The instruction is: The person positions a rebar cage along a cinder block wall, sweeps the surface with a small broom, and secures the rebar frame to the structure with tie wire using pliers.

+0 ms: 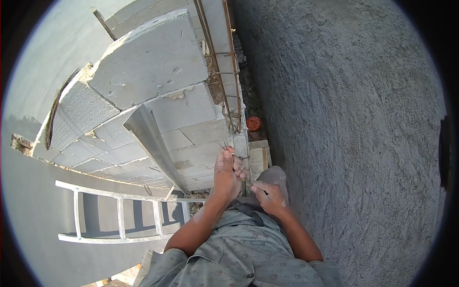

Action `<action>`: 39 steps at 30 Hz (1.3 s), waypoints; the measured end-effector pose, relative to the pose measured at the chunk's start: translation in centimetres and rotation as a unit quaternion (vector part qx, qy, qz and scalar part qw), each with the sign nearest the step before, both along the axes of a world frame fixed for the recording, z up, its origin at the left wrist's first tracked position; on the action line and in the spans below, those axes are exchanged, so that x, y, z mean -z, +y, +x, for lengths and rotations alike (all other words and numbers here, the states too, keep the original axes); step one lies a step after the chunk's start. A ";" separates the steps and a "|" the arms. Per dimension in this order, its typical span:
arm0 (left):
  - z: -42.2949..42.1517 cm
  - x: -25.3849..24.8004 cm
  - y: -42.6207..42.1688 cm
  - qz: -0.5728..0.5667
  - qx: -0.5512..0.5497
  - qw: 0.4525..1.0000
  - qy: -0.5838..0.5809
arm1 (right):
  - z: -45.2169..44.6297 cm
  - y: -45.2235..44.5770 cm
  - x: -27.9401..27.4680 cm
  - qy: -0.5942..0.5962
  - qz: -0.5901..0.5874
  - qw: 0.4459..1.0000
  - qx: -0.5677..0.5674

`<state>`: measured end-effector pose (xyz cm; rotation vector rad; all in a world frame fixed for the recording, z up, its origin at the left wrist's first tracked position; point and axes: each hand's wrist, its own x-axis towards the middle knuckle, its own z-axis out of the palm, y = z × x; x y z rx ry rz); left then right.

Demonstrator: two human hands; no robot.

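Observation:
My left hand (227, 174) is closed in front of my body, with the ends of several thin wires (221, 143) sticking out above the thumb. Lower and to the right, my right hand (271, 197) is closed around a thin dark metal rod (248, 182), whose far end points at the left hand's fingers. Whether the rod touches the wires is hidden by the fingers. Just beyond both hands, a rusty rebar cage (218, 62) with bent stirrups runs along the end of the block wall.
A pale block wall (148, 62) rises on the left, with a metal channel (155, 143) leaning on it. Lower left is a metal ladder (119, 217). Rough grey plaster (358, 119) covers the wall close on my right. An orange round object (253, 123) lies in the gap.

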<state>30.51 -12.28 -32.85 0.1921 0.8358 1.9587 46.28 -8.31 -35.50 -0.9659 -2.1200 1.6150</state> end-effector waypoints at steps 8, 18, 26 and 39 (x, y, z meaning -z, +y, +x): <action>-4.6 -8.7 -1.9 0.044 -0.091 0.982 0.162 | 3.0 -0.5 -0.6 0.099 -0.093 0.987 -0.084; -4.6 -13.3 -1.8 0.117 -0.112 0.957 0.242 | 2.9 -0.3 1.1 0.123 0.036 0.989 -0.071; -3.1 -9.5 0.5 0.084 -0.119 0.983 0.111 | 1.9 0.0 -2.8 0.172 0.164 0.966 0.106; -2.0 -11.3 0.7 0.127 0.051 0.989 0.053 | 2.8 3.4 -6.3 -0.001 0.135 0.984 0.119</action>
